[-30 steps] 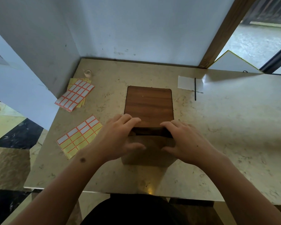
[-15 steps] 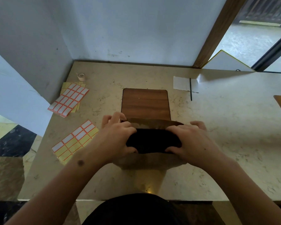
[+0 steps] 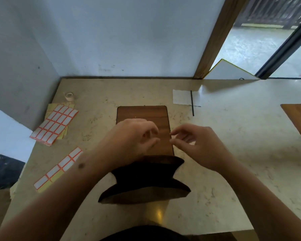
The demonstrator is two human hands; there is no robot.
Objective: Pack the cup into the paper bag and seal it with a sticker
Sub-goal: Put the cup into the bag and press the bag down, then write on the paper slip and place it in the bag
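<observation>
The bag [image 3: 144, 186] stood on the bench [image 3: 233, 162] near the front edge, mouth gaping wide & dark inside; whether the cup was in it couldn't be told, too dark. Its far rim overlapped the near end of a wood board [image 3: 142, 115] lying flat at bench centre.

Both hands hovered over the board, just beyond the bag's mouth, apart from the bag. L hand [image 3: 132, 138]: fingers loosely curled, thumb & fingertips near each other, nothing seen betw. them, so released. R hand [image 3: 196, 145]: fingers likewise loosely bent, tips pointing toward the L hand, gripping nothing visible. Tips of the two hands were near, not touching. Slight blur on the fingers, so fine detail was uncertain.

Sticker sheets were on the L side of the bench: a stack [image 3: 55, 124] of white labels w/ red borders on yellow backing near the wall, & a single sheet [image 3: 58, 168], partly used, nearer the front L edge and partly hidden by the L forearm. A small tape roll [image 3: 69, 96] sat just behind the stack, by the wall corner.

At the back R of the board lay a white paper [image 3: 181, 97] w/ a thin black stick [image 3: 192, 103] across its R part. Another wood piece [image 3: 299, 122] showed at the far R edge. A white panel w/ yellow edge [image 3: 228, 70] leaned behind the bench by the wooden frame.
</observation>
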